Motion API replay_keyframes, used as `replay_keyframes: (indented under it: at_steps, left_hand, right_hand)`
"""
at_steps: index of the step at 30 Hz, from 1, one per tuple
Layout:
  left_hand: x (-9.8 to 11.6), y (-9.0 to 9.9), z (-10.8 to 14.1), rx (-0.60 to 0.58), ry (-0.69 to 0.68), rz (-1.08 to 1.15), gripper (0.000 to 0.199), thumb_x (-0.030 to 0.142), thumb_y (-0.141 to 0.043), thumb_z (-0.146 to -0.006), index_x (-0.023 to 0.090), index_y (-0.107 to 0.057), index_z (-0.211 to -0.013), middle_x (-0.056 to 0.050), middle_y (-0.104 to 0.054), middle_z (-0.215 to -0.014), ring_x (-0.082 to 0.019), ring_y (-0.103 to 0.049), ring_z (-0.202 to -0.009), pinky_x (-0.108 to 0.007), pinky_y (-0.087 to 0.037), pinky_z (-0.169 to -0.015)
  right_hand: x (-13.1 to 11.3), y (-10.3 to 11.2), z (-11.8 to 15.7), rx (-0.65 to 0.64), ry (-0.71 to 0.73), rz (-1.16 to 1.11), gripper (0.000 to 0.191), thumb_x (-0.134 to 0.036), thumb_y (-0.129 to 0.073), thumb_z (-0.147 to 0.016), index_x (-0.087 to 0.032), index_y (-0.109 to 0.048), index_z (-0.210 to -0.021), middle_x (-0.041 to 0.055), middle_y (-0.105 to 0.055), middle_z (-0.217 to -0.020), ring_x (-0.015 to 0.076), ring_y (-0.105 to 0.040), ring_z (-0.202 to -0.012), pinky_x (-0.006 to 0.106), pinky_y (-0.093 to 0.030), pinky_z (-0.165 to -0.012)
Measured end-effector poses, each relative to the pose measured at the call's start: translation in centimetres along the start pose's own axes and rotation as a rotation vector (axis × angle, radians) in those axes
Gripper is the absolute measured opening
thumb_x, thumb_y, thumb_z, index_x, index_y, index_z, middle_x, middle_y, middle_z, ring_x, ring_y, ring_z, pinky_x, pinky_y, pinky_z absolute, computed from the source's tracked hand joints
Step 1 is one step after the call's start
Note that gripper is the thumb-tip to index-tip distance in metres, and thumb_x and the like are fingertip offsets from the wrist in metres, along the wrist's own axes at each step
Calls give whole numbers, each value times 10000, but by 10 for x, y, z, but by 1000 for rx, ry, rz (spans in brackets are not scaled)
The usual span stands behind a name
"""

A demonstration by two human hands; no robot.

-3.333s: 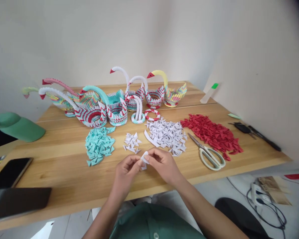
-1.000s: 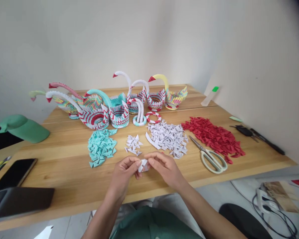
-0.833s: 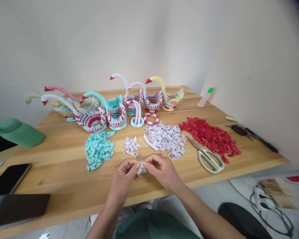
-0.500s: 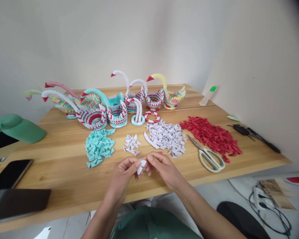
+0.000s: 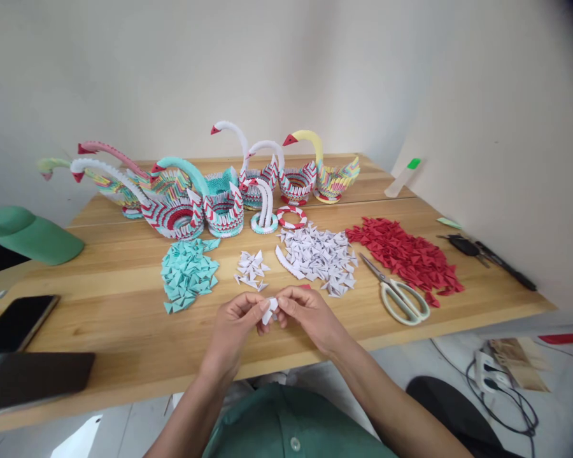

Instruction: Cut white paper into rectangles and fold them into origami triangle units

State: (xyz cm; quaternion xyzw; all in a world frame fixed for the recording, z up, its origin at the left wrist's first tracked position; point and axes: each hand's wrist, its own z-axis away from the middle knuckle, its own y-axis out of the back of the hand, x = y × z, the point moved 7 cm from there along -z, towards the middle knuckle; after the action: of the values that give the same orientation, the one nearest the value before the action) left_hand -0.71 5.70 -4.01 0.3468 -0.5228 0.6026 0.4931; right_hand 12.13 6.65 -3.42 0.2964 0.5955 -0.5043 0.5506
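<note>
Head | fingers of both hands (image 5: 268, 313) pinch white paper (image 5: 270, 310) | scissors (image 5: 395, 291) right, teal pile (image 5: 188, 273) left

Single head view: worn on person's head, looking forward and down over table (image 5: 124, 331); hands (image 5: 270, 312) close, at lower centre; wall (image 5: 219, 76) fills background.
</note>
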Motion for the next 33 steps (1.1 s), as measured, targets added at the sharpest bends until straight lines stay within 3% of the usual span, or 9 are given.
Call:
replay_keyframes:
  at_steps: [8,11,17,20,22,25,29,33]
  left_hand:
    - [4,6,-1,64,-12,-52,285,400,-754,-681,149,-627,-636,12,-607,-534,-95,-488,-473,-213,-387,-480]
    - [3,7,-1,78,-30,-45,267,380,-750,-695,150,-622,-655,24,-588,-529,-93,-486,-494,-208,-391,-500]
    - [-4,-2,0,-7,23,65,271,391,-721,-754,139,-625,-721,-11,-635,-622,-103,-528,-538,-220,-410,-528]
    - [-5,0,1,-42,50,81,271,381,-728,-755,136,-630,-692,-10,-630,-601,-96,-520,-528,-213,-402,-520]
    - [-5,2,1,-64,89,103,272,380,-746,-736,139,-631,-681,-2,-623,-573,-89,-509,-504,-207,-392,-505]
    - [-6,2,3,-86,146,137,300,391,-781,-690,141,-619,-656,7,-610,-534,-78,-496,-460,-196,-371,-470]
    - [-8,-3,4,-98,213,164,354,421,-812,-630,144,-593,-626,15,-585,-483,-71,-474,-403,-189,-346,-422]
    - [-10,-9,4,-152,258,146,369,434,-812,-619,150,-577,-619,18,-576,-465,-71,-461,-368,-192,-343,-394]
  right_hand:
    - [-3,-1,-3,16,5,118,252,-413,-711,-795,-166,-662,-776,0,-650,-706,107,-545,-599,244,-436,-592]
    - [-6,-1,-4,58,56,169,229,-385,-693,-805,-170,-636,-750,-21,-610,-634,105,-525,-564,242,-413,-564]
    - [-7,-9,-2,112,119,122,222,-377,-661,-817,-198,-565,-728,-16,-621,-614,136,-588,-568,269,-463,-571]
    - [-7,-7,-1,90,131,218,183,-369,-629,-851,-193,-614,-802,-7,-638,-644,144,-601,-595,274,-478,-590]
    - [-14,-1,1,103,213,390,151,-333,-607,-877,-197,-657,-920,17,-672,-732,157,-621,-664,283,-493,-631]
    - [-36,0,8,78,487,712,137,-244,-581,-908,-228,-672,-1009,53,-706,-891,185,-645,-812,320,-509,-740]
    - [-56,-13,16,-111,809,955,177,-165,-525,-946,-221,-686,-993,79,-719,-925,185,-648,-838,310,-516,-735]
    - [-62,-18,17,-230,942,1145,247,-186,-464,-975,-224,-707,-959,68,-728,-886,183,-641,-791,302,-498,-675]
